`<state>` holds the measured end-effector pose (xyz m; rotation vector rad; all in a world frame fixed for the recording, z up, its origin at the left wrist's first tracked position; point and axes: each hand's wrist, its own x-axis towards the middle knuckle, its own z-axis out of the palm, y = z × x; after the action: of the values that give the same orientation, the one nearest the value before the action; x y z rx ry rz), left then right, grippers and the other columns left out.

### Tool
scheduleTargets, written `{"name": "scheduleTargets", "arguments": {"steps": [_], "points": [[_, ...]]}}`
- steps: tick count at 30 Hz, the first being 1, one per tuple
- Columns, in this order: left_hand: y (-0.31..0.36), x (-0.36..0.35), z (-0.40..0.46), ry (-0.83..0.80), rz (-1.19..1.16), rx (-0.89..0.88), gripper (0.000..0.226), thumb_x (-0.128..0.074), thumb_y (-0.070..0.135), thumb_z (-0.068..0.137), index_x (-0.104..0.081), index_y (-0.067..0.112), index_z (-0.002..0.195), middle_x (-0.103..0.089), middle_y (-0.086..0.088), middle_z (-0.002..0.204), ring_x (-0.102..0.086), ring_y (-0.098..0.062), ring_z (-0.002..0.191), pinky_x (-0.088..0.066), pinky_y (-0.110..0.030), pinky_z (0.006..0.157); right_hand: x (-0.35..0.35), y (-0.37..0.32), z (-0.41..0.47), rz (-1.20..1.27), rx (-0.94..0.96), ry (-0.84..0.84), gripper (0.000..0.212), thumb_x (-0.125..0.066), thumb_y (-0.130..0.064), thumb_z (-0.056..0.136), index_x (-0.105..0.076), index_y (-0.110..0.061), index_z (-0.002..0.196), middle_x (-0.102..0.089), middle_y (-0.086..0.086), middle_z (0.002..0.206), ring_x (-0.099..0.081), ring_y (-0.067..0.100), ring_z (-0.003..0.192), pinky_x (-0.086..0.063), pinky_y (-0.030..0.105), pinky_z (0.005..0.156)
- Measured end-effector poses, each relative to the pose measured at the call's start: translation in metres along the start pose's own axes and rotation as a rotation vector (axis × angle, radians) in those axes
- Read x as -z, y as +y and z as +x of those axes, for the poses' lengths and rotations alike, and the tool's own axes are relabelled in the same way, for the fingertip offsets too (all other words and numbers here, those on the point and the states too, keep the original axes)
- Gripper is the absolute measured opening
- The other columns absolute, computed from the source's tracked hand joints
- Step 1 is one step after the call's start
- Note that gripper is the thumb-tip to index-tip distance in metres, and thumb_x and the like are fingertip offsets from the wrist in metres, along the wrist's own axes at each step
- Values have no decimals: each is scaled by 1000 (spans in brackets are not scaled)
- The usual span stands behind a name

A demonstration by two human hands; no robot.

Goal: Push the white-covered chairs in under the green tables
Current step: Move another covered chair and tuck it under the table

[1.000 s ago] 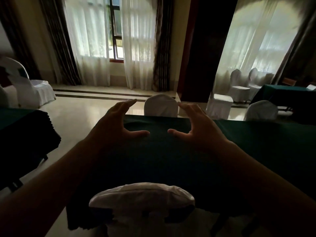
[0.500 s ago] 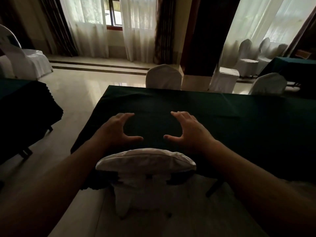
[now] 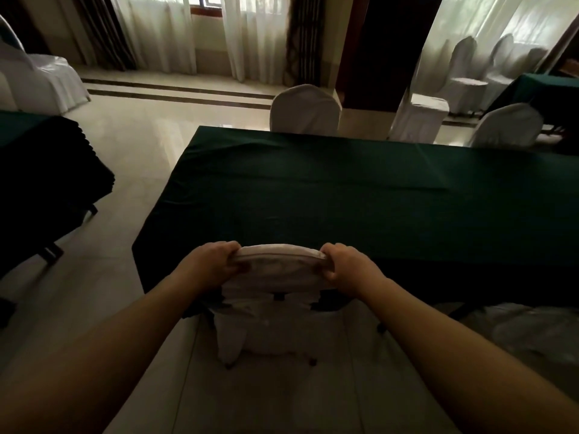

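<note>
The person stands behind a white-covered chair (image 3: 279,311) at the near long edge of a green-clothed table (image 3: 329,195). The left hand (image 3: 210,267) and the right hand (image 3: 347,267) each clamp one end of the chair's top rail, fingers (image 3: 230,248) curled over the far side and thumbs pressed against the near face of the fabric. The top of the backrest already sits against the hanging edge of the green cloth, so the seat appears to be mostly beneath the surface; how much travel remains cannot be told from here.

The chair looks light enough for two hands to slide, with a rigid frame under a loose cloth cover. That cover is soft and likely to slip or bunch over the frame, so the grip should pinch through to the hard rail, as it does now, rather than the slack fabric. The polished tile floor (image 3: 131,145) should let the legs glide easily. Across the table, another covered chair (image 3: 305,111) stands tucked in.
</note>
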<state>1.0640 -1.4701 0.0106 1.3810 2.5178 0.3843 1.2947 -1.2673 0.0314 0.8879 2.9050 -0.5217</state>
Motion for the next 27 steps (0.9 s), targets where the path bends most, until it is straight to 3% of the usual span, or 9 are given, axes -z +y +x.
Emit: {"name": "scheduleTargets", "arguments": {"steps": [10,17,27], "points": [[-7,-8,5,50,57,51,22,-71,48,76,-53,41,88,-52,17,79,-49,-1,69,-41,-26,61,-7,16,11,-70,14,-30,26,-66,-29,90,-55,-28,114,-58,-5,97,-54,12,83,-44,29,70],[-18,-10,2,47,125,58,21,-74,37,78,-58,35,93,-57,11,78,-55,-9,70,-49,-32,69,-13,16,11,-168,33,10,31,-70,-23,85,-51,-28,109,-59,-4,97,-55,13,80,-48,30,69],[0,-16,-5,99,139,5,22,-72,35,81,-57,32,96,-60,7,83,-56,-11,71,-49,-30,68,-13,33,0,-253,107,65,22,-65,-28,88,-53,-22,106,-62,0,95,-53,14,74,-42,26,65]]}}
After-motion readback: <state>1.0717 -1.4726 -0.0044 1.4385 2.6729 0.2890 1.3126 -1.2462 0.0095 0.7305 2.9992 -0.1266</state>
